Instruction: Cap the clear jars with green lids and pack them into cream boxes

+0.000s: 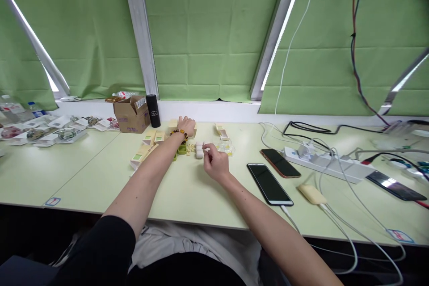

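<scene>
My left hand (187,126), with a dark beaded bracelet (180,132) at its wrist, reaches to the back of the table. Its fingers bend down out of sight, beside a cream-coloured box (173,124). In front of it lie green pieces (182,149) and small yellowish pieces (191,148). My right hand (216,163) is closed, thumb and forefinger drawn together beside white rounded pieces (199,153); whatever may be between the fingertips is too small to make out. Behind it are a clear plastic piece with yellow spots (227,147) and an open cream carton (221,132).
Cream boxes with green labels (140,156) stand left of my left forearm. A cardboard box (132,116) and black cylinder (153,111) stand behind. To the right lie a phone (270,184), another phone (280,163), a power strip (328,164) and trailing cables. Wrapped packs (43,134) lie far left.
</scene>
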Action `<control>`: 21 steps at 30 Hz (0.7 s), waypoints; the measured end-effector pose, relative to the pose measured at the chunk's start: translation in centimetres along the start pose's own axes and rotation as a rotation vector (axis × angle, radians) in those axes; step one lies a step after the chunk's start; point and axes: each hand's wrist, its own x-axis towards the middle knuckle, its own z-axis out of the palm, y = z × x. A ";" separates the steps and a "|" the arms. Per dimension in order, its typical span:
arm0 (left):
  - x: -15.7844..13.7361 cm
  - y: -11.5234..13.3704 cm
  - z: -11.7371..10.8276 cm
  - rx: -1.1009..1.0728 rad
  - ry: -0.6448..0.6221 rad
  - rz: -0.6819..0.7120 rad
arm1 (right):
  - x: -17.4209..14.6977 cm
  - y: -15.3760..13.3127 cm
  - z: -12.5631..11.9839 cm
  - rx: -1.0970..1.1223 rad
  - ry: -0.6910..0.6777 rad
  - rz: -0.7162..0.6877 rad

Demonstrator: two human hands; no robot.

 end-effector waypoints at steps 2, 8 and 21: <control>0.1 -0.2 0.9 -0.002 -0.010 -0.003 | 0.0 0.0 0.1 -0.004 -0.004 -0.007; -1.1 -0.2 1.5 -0.009 0.006 -0.014 | 0.0 -0.2 0.0 -0.006 -0.011 -0.043; -4.2 3.1 1.6 -0.060 -0.155 -0.007 | -0.2 -1.0 -0.1 0.003 -0.001 -0.108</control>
